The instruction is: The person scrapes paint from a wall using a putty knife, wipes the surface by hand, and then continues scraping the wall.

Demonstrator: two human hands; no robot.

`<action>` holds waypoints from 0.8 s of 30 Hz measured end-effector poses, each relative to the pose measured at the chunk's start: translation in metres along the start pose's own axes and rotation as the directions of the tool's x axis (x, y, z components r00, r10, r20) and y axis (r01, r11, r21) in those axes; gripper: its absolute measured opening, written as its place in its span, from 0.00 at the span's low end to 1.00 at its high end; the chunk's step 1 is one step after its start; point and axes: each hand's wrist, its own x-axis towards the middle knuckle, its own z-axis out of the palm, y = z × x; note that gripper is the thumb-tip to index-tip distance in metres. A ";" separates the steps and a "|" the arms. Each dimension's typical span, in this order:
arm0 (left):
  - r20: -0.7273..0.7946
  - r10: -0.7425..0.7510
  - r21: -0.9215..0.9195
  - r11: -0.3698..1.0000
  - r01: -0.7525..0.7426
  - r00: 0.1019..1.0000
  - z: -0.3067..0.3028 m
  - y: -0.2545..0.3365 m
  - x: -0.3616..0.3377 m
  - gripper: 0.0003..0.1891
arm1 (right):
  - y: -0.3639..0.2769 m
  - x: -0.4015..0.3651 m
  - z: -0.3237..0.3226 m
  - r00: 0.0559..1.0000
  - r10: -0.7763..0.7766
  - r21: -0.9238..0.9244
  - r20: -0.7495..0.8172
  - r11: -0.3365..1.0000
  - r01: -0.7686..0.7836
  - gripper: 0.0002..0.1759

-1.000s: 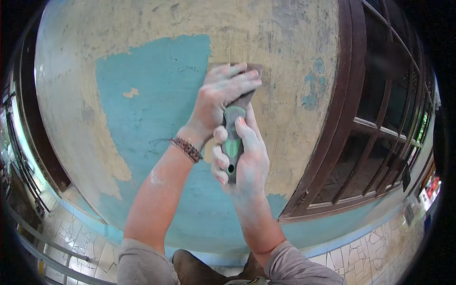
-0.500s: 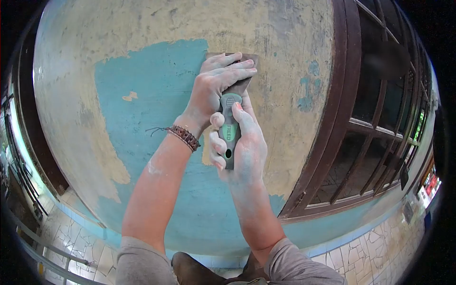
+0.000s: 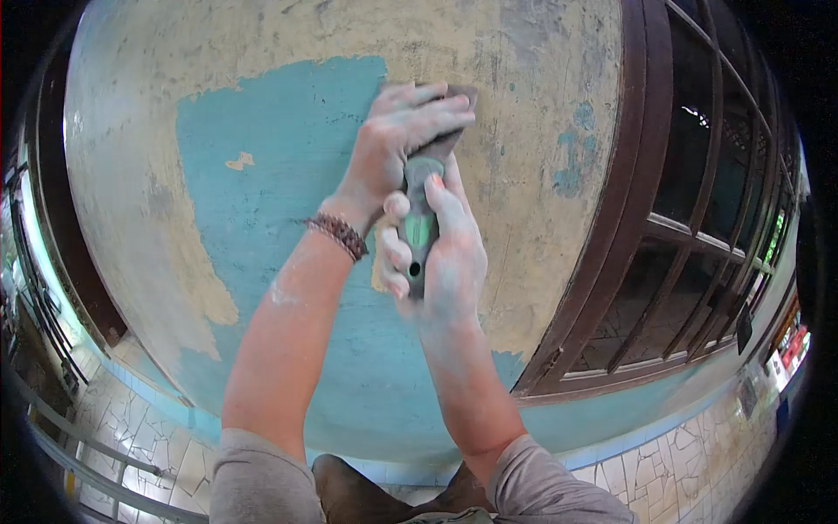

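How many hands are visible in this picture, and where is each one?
2: the left hand lies over the blade of the scraper; the right hand grips its handle. No other hand shows.

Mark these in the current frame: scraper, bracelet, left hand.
Scraper (image 3: 421,230): head view, green part of the handle.
Bracelet (image 3: 339,234): head view, middle of the band.
Left hand (image 3: 387,141): head view, back of the hand.
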 end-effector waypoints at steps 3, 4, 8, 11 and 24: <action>0.035 0.014 0.005 1.000 -0.014 0.999 -0.006 0.004 0.001 0.16 | -0.002 -0.001 0.003 1.000 0.026 0.023 0.006 0.999 -0.026 0.28; 0.044 0.015 0.012 1.000 -0.016 0.999 -0.004 0.004 -0.004 0.16 | -0.002 -0.007 0.000 1.000 0.031 0.028 0.008 0.999 -0.031 0.28; 0.029 -0.008 -0.003 1.000 0.008 1.000 -0.001 0.000 0.002 0.16 | -0.008 0.002 0.002 0.999 0.018 0.002 0.027 1.000 -0.018 0.28; 0.035 -0.026 -0.018 0.999 0.026 0.999 -0.004 0.005 0.003 0.16 | -0.009 0.001 0.007 0.999 0.038 0.029 -0.002 0.999 -0.038 0.29; 0.029 0.011 -0.004 1.000 -0.011 1.000 0.002 0.000 -0.003 0.16 | -0.007 -0.001 0.000 1.000 0.028 0.013 0.007 1.000 -0.028 0.30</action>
